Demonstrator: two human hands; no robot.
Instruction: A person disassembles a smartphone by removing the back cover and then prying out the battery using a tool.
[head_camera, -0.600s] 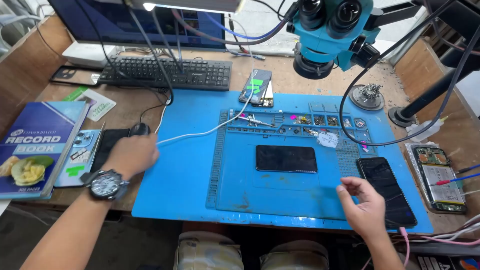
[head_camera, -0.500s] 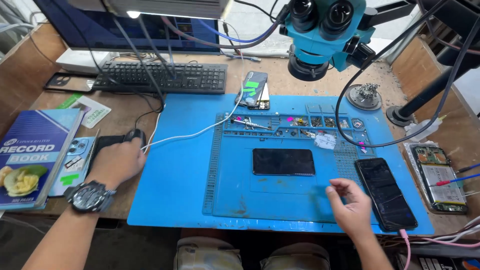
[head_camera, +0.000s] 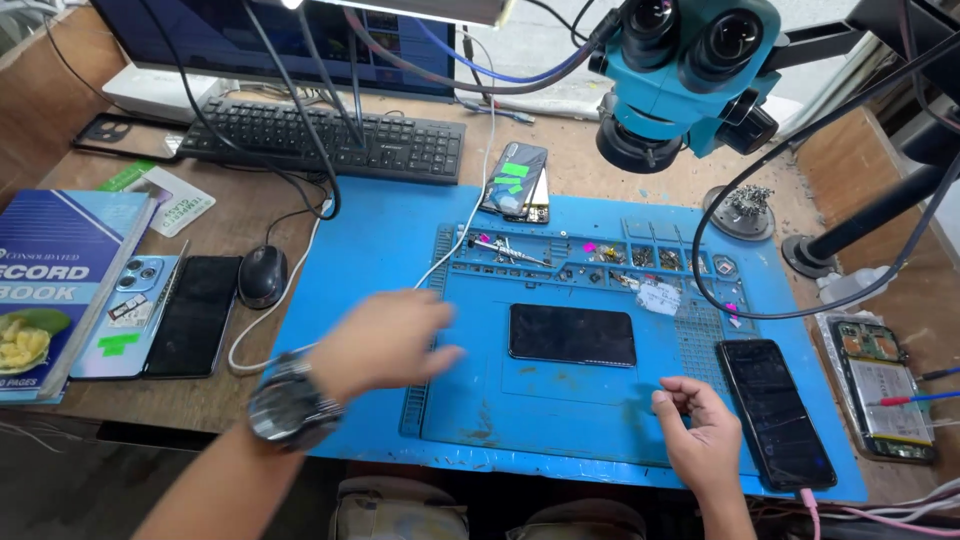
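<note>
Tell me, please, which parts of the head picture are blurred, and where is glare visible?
In the head view, the left hand is smeared by motion blur, the wristwatch slightly too; the right hand and the black phone on the blue mat are sharp; glare appears only at the lamp at the top edge.

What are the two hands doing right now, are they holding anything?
Left hand: blurred, fingers spread open, holding nothing, above the blue mat left of the dark phone.
Right hand: fingers loosely curled, on the mat; whether it holds something cannot be told.
</note>
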